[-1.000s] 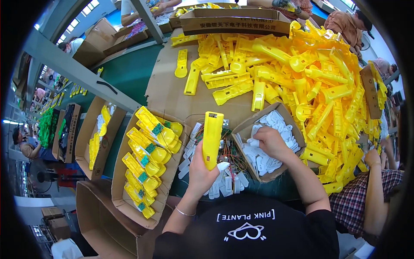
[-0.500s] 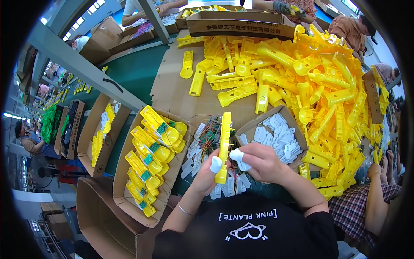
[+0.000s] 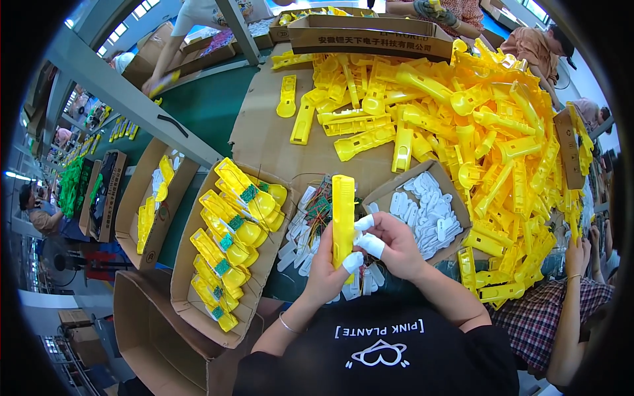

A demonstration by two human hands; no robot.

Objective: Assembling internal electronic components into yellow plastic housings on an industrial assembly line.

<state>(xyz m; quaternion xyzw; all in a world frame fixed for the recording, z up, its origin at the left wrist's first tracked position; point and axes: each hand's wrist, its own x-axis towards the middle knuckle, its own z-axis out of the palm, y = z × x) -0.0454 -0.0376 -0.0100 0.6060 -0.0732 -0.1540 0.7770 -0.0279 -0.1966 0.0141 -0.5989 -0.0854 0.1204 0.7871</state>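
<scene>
My left hand point(image 3: 325, 269) grips a long yellow plastic casing point(image 3: 343, 214), held upright in front of me. My right hand point(image 3: 391, 243) presses against the casing's lower right side; its fingertips wear white tape. Whether it pinches a small white part there I cannot tell. Just right of my hands sits a small cardboard box of white plastic pieces point(image 3: 429, 212). Behind the casing lies a heap of small circuit boards with coloured wires point(image 3: 316, 210).
A cardboard tray point(image 3: 191, 300) at my left holds several yellow casings fitted with green boards. A big pile of yellow casings point(image 3: 475, 125) covers the cardboard at the back right. Another person's arm in a plaid sleeve point(image 3: 568, 303) rests at the right. More boxes stand far left.
My right hand left the box of white pieces and came to the casing. The casing turned edge-on and shifted slightly right.
</scene>
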